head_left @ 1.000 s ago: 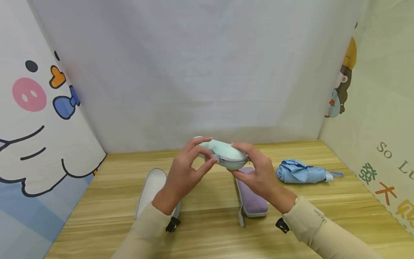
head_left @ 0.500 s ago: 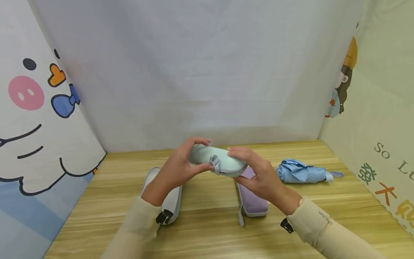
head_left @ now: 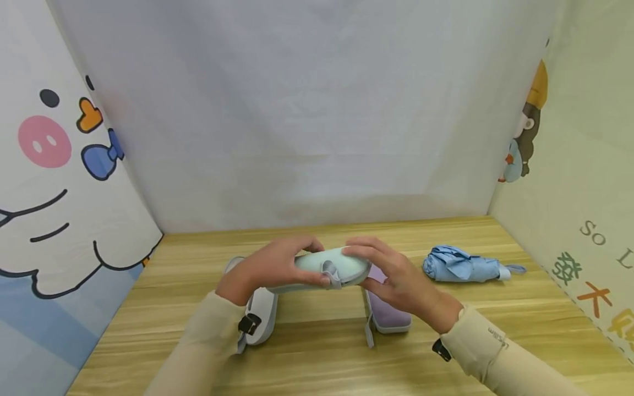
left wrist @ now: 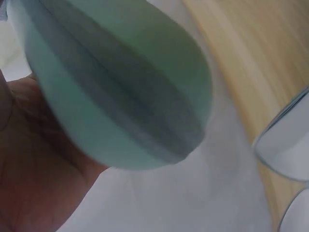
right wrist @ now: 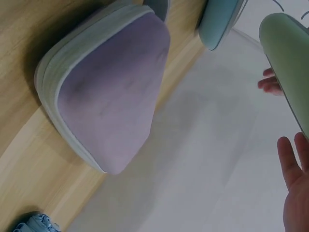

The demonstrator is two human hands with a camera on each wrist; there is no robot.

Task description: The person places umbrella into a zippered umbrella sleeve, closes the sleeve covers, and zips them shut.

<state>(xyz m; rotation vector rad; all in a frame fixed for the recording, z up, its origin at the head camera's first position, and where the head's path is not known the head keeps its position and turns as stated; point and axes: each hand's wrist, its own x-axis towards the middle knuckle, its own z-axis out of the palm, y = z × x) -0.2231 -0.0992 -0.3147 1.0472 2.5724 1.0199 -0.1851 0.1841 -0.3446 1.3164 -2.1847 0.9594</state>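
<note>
A mint-green zippered glasses case (head_left: pixel 314 262) is held in the air between both hands. My left hand (head_left: pixel 274 267) grips its left end, thumb along the front by a grey loop tab (head_left: pixel 331 271). The right hand (head_left: pixel 398 275) holds the other end, fingers over the top and thumb below. In the left wrist view, a grey zipper band (left wrist: pixel 120 92) runs along the case. Below the right hand, a purple zippered case (head_left: pixel 388 308) with a pale edge and grey strap lies on the table. My left forearm partly covers a pale grey case (head_left: pixel 262 313).
A folded blue umbrella (head_left: pixel 463 267) lies on the right of the wooden table (head_left: pixel 317 352). Behind the table hangs a pale cloth backdrop (head_left: pixel 317 121). Printed panels stand at both sides, a cartoon one (head_left: pixel 44 220) on the left.
The green case has come down and tilted more level. My left fingers, earlier pinching at the grey tab, now wrap the case's left end. The right hand keeps its hold.
</note>
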